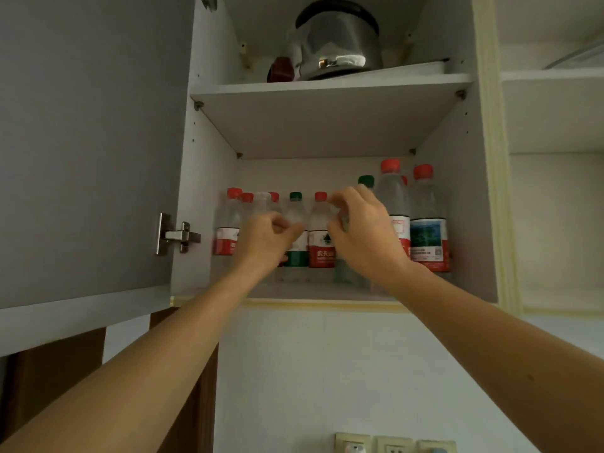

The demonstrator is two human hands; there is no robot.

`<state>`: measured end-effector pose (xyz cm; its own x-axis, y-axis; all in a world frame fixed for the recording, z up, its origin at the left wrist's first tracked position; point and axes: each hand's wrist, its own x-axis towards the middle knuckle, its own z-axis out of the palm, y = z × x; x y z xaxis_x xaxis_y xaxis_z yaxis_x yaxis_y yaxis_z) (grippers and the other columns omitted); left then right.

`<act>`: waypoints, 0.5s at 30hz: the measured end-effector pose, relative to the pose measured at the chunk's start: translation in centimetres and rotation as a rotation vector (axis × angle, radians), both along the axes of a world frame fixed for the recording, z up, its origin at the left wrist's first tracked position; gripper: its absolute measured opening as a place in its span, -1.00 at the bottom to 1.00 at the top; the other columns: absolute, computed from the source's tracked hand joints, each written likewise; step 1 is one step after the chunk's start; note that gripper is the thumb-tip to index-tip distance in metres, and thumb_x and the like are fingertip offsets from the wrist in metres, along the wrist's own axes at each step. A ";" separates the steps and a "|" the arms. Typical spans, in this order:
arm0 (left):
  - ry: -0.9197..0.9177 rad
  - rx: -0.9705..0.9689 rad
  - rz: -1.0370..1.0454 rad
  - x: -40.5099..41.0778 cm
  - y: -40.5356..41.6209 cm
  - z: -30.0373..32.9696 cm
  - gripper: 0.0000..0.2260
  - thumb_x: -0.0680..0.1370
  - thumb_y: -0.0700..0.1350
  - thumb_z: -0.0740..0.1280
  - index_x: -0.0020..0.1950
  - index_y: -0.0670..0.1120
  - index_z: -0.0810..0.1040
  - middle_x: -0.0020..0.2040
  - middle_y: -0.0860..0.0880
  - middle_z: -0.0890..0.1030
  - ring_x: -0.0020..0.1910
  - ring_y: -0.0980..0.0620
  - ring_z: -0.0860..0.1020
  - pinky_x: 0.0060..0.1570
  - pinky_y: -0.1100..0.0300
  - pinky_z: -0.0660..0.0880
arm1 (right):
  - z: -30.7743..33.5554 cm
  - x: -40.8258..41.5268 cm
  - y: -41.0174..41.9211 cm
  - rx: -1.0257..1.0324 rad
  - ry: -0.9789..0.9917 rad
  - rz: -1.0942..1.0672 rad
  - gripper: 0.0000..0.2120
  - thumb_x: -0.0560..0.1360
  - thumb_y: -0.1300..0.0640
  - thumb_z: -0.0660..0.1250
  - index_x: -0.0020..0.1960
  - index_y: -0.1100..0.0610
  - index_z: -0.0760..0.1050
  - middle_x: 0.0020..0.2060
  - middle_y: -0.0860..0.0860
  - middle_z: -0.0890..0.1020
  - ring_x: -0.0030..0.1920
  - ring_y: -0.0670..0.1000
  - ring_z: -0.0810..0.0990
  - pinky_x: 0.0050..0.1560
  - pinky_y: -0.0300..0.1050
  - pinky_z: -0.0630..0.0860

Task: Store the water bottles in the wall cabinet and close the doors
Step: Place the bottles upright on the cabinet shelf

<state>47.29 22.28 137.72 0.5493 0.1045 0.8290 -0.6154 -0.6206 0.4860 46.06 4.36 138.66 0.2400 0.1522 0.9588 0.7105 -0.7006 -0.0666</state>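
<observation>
Several water bottles with red, green and white caps stand in a row on the lower shelf (313, 294) of the open wall cabinet. My left hand (264, 240) hovers in front of the green-labelled bottle (295, 223) with its fingers curled; whether it holds a bottle is hidden. My right hand (362, 233) curls round a taller green-capped bottle (366, 180), whose body it mostly covers. A red-labelled bottle (321, 237) stands between the hands. Two tall red-capped bottles (425, 223) stand at the right end.
The left cabinet door (91, 142) is swung wide open, its hinge (176, 235) at the edge. A steel kettle (336, 40) and a brown object (281, 70) sit on the upper shelf. Wall sockets (392, 444) are below. Open white shelves (552, 76) lie to the right.
</observation>
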 end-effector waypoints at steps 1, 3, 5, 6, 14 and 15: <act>-0.002 -0.010 -0.041 0.0 -0.9 0.2 -0.85 0.58 0.09 0.40 0.02 0.03 0.58 -0.09 0.08 0.64 -0.17 0.18 0.63 -0.35 0.42 0.52 | 0.0 -0.5 -0.9 0.020 -0.027 -0.033 -0.71 0.59 0.19 0.33 0.30 0.10 0.49 0.21 -0.01 0.49 0.22 -0.01 0.47 0.22 -0.12 0.48; 0.015 -0.024 -0.119 0.1 -2.6 0.4 -0.81 0.57 0.09 0.41 0.09 0.01 0.58 -0.02 0.06 0.65 -0.12 0.15 0.65 -0.28 0.33 0.59 | -0.1 -1.1 -2.9 0.074 -0.072 -0.100 -0.67 0.57 0.23 0.32 0.32 0.12 0.46 0.27 0.02 0.45 0.28 0.03 0.38 0.22 -0.13 0.39; 0.029 -0.007 -0.148 0.2 -4.6 0.4 -0.74 0.56 0.10 0.41 0.15 -0.01 0.58 0.04 0.05 0.64 -0.04 0.12 0.63 -0.08 0.16 0.63 | -0.5 -1.5 -5.0 0.129 -0.093 -0.157 -0.62 0.55 0.26 0.32 0.36 0.12 0.43 0.32 0.04 0.40 0.31 0.05 0.31 0.22 -0.13 0.35; 0.029 0.008 -0.152 0.4 -5.7 0.4 -0.70 0.56 0.12 0.42 0.19 -0.02 0.57 0.05 0.05 0.63 -0.01 0.11 0.62 -0.01 0.12 0.61 | -0.8 -1.6 -6.1 0.149 -0.091 -0.183 -0.59 0.55 0.27 0.31 0.38 0.12 0.41 0.35 0.05 0.37 0.33 0.06 0.29 0.24 -0.12 0.35; 0.103 0.042 -0.252 2.3 -12.2 -1.2 -0.36 0.47 0.15 0.51 0.45 -0.01 0.36 0.29 0.02 0.57 0.09 0.11 0.56 -0.05 0.26 0.47 | -3.5 -0.3 -11.7 0.185 0.304 -0.243 -0.42 0.69 0.03 0.19 0.63 0.07 0.05 0.56 0.11 0.16 0.50 0.18 0.29 0.44 0.14 0.37; 0.106 0.039 -0.266 2.6 -12.6 -1.5 -0.38 0.47 0.14 0.52 0.43 0.00 0.36 0.29 0.02 0.57 0.07 0.12 0.55 -0.07 0.28 0.45 | -3.7 -0.1 -11.9 0.209 0.347 -0.220 -0.42 0.69 0.05 0.20 0.63 0.07 0.04 0.54 0.12 0.21 0.46 0.17 0.36 0.38 0.11 0.41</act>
<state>49.85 9.65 136.19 0.6367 -0.0856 0.7663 -0.7061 -0.4640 0.5349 45.98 -7.49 135.00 0.5572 -0.1264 0.8207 0.4572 -0.7784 -0.4302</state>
